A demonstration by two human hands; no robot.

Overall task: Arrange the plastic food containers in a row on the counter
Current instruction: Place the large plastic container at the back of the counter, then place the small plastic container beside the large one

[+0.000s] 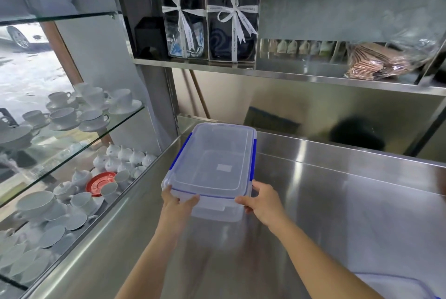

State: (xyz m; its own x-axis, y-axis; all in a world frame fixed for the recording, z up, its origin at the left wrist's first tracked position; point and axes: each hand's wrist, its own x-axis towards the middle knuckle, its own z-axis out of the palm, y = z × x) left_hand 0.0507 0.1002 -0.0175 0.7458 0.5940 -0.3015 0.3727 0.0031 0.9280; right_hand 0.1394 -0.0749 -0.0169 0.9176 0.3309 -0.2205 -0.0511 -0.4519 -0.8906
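Note:
A clear rectangular plastic container [212, 161] with a lid and blue side clips sits at the far left of the steel counter [337, 202], its long side running away from me. My left hand [177, 203] grips its near left corner and my right hand [261, 199] grips its near right corner. It looks empty. The edge of a second clear container [405, 284] with blue trim shows at the bottom right corner, mostly cut off by the frame.
A glass cabinet with white cups, saucers and teapots [72, 166] stands left of the counter. A steel shelf [289, 74] overhead carries ribboned gift boxes [231, 21] and a plastic bag of brown packets [386, 62]. The steel backsplash rises behind the container.

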